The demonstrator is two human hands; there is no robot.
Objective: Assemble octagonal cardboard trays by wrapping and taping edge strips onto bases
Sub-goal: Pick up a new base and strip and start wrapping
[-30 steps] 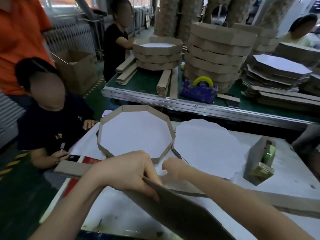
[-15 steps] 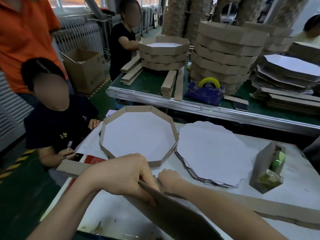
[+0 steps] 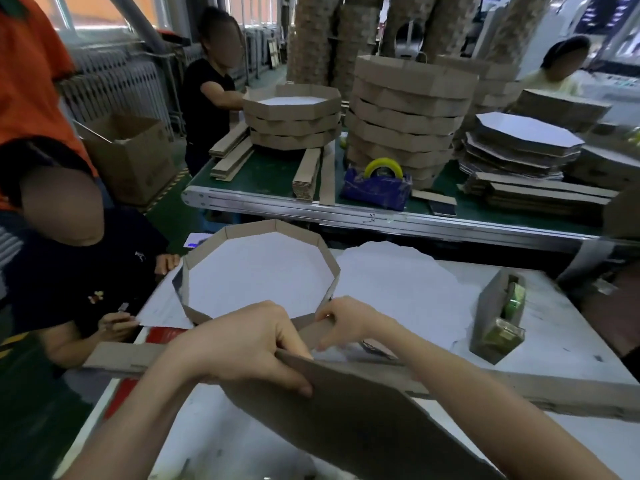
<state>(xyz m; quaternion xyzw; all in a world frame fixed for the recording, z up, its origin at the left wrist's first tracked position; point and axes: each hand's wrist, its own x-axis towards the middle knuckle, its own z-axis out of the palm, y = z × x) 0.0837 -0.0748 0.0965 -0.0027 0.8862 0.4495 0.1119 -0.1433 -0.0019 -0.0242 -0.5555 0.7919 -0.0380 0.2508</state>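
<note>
A brown cardboard base (image 3: 346,420) is tilted up in front of me, its underside towards the camera. My left hand (image 3: 242,344) grips its top edge. My right hand (image 3: 341,323) pinches a long brown edge strip (image 3: 519,389) against that edge; the strip runs flat across the white table to both sides. An assembled octagonal tray (image 3: 259,271) with a white floor lies just beyond my hands. To its right is a pile of white-faced bases (image 3: 398,289). A tape dispenser (image 3: 498,320) in a cardboard holder stands at the right.
A person in dark clothes (image 3: 69,271) sits at the table's left edge, and one in orange stands behind. Beyond is a green-topped bench (image 3: 270,185) with stacks of finished trays (image 3: 408,116), strip bundles, bases and a blue tape dispenser (image 3: 377,185).
Both hands have stayed on the base's top edge. The right hand has shifted a little further along the strip, and the camera has moved closer and slightly left.
</note>
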